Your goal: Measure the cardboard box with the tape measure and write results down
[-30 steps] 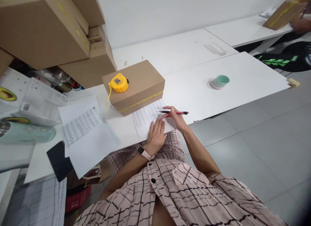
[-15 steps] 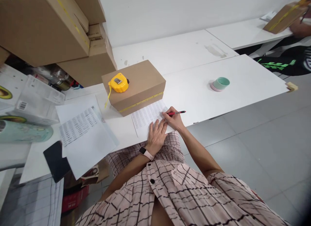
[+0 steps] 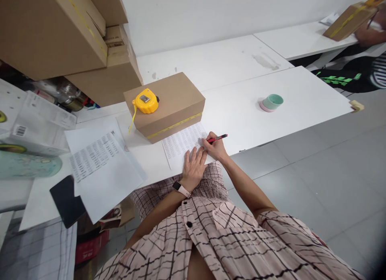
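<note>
My right hand [image 3: 214, 146] grips a red pen [image 3: 217, 138], its tip hidden by my fingers, over the right side of a sheet covered in handwriting [image 3: 182, 141]. Flat on the lower part of that sheet lies my left hand [image 3: 194, 165], fingers spread. Just behind the sheet stands a closed cardboard box [image 3: 169, 103] with yellow tape along its side. A yellow tape measure [image 3: 146, 101] rests on top of the box, a short end of its blade hanging over the edge.
More written papers [image 3: 105, 167] and a dark flat object [image 3: 66, 201] lie to the left. Large cardboard boxes [image 3: 51, 35] are stacked at the back left. A green cup [image 3: 273, 101] stands on the right of the white table [image 3: 235, 123]. Another person's arm [image 3: 369, 33] is beside a box at far right.
The back end of the pen has tilted slightly left and up in my right hand. My left hand stays flat on the sheet. The whole view has shifted a little.
</note>
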`<action>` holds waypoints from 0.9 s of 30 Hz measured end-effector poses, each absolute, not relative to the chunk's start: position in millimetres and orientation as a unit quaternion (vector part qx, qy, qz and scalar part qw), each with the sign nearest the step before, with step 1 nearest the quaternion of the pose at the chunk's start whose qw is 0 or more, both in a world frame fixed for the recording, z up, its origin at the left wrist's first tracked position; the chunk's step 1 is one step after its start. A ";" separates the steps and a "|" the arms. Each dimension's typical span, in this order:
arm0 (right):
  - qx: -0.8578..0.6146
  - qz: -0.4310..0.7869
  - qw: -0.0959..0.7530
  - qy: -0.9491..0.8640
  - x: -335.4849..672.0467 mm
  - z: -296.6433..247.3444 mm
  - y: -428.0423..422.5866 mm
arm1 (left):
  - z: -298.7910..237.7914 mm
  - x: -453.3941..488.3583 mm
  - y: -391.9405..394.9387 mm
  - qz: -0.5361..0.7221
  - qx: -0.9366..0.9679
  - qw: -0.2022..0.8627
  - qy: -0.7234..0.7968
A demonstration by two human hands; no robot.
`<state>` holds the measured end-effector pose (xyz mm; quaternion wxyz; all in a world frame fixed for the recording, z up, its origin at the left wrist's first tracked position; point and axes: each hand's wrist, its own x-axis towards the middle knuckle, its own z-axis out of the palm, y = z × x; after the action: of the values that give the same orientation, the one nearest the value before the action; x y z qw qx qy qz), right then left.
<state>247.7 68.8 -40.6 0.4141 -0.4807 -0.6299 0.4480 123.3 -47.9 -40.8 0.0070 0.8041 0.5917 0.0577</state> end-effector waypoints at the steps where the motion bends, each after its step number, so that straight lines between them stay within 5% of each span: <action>1: -0.480 0.449 0.414 -0.630 247.5 -40.2 68.6 | -41.0 123.2 -47.8 0.057 0.805 0.006 0.591; 27: -0.479 0.450 0.432 -0.618 247.8 -34.9 68.6 | -39.4 123.3 -48.3 0.052 0.804 0.001 0.593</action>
<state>247.8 68.6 -34.9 0.4319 -0.4789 -0.6175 0.4503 123.3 -48.3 -39.4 0.0012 0.8038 0.5926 0.0518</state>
